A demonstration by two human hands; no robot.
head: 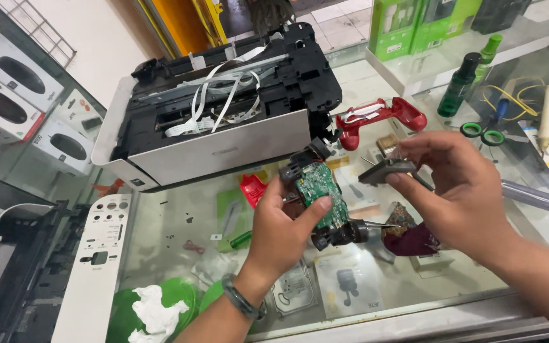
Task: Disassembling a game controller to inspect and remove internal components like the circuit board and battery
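Left hand (284,225) grips a bare green game-controller circuit board with black thumbstick modules at both ends (319,200), held above the glass counter (179,216), thumb across the board face, fingers wrapped behind. Right hand (455,190) pinches a small dark grey angled plastic part (386,170) between thumb and fingertips, just right of the board, not touching it; a thin dark tool shaft seems to run under that hand, can't tell what it is. Handling, my read: the board is light, rigid and fragile, with exposed solder joints and stick modules that could snap or bend; best held by the edges or the stick housings, not on components as the thumb sits now. The grey part looks light, stiff, easy to drop. Behind the board: an opened white-and-black inkjet printer with loose white ribbon cables (223,108), lid off. A red controller shell half (379,117) lies near the printer's right corner, concave side up, a white strip inside. A detached white printer control panel (100,248) lies at the left. A green round dish (182,298) at the bottom holds crumpled white tissue (154,311). A dark green spray bottle (460,86) and green-handled scissors (484,132) sit at the far right.
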